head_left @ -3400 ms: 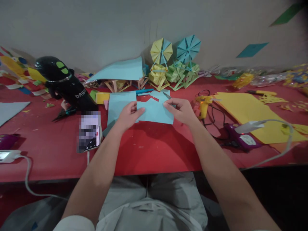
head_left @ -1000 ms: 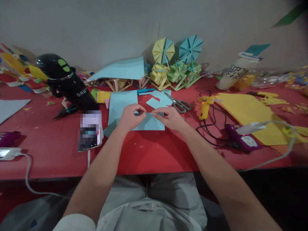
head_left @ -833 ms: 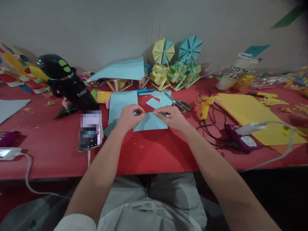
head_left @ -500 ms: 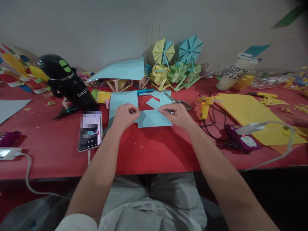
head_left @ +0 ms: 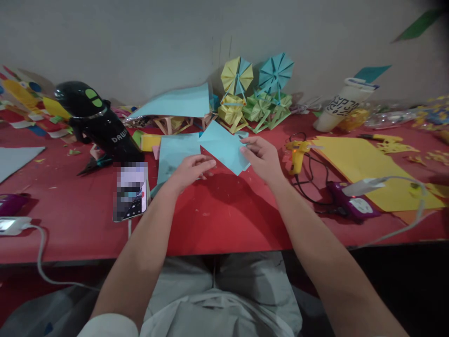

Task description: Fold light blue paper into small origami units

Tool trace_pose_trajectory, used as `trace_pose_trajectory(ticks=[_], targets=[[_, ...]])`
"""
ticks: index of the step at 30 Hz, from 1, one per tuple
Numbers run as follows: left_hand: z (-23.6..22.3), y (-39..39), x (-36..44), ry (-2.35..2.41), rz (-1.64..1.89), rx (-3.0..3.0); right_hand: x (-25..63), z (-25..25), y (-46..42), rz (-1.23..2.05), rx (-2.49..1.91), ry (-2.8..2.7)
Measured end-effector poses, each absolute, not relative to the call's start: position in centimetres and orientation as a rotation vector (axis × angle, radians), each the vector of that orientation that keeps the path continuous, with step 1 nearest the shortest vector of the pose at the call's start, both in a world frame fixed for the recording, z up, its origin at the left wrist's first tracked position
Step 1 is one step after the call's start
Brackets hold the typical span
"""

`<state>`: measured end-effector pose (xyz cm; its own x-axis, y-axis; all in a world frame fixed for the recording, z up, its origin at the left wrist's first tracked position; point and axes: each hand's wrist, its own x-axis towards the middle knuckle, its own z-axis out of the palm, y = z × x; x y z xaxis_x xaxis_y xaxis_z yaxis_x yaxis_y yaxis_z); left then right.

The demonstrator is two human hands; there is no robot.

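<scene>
A light blue sheet of paper [head_left: 226, 147] is held up at a tilt by my right hand [head_left: 260, 158], whose thumb and fingers pinch its right edge. My left hand [head_left: 192, 172] is just left of the sheet's lower edge, fingers apart and with nothing in it. Beneath and behind that hand a larger light blue sheet [head_left: 177, 149] lies on the red table [head_left: 224, 220]. The raised sheet hides the scissors and most of the smaller blue pieces behind it.
A phone [head_left: 131, 192] leans near my left forearm, beside a black bottle [head_left: 101, 121]. Folded paper models [head_left: 236, 75] stand along the wall. To the right are a yellow glue gun [head_left: 297, 157] with its cable, a purple power socket [head_left: 352, 201], yellow sheets [head_left: 372, 173] and a cup [head_left: 345, 105].
The blue sheet has been lifted from the table and turned, now with a corner pointing towards me. My left hand has let go of it and its fingers have opened.
</scene>
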<state>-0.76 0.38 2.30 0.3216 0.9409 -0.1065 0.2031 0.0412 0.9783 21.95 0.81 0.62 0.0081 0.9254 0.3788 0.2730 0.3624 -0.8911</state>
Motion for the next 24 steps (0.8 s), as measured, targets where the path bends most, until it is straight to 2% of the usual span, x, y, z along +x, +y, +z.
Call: trace_pose_trajectory(ticks=[9, 18, 24], targets=[[1.3, 0.8, 0.0, 1.141, 1.023, 1.268, 21.1, -0.4, 0.9, 0.972, -1.043, -1.649], [1.3, 0.9, 0.1, 1.108, 1.116, 1.305, 20.1, -0.2, 0.4, 0.944, -1.130, -1.717], [1.0, 0.5, 0.5, 0.971, 1.062, 1.311, 19.0, 0.9, -0.5, 1.247, -0.908, -1.711]])
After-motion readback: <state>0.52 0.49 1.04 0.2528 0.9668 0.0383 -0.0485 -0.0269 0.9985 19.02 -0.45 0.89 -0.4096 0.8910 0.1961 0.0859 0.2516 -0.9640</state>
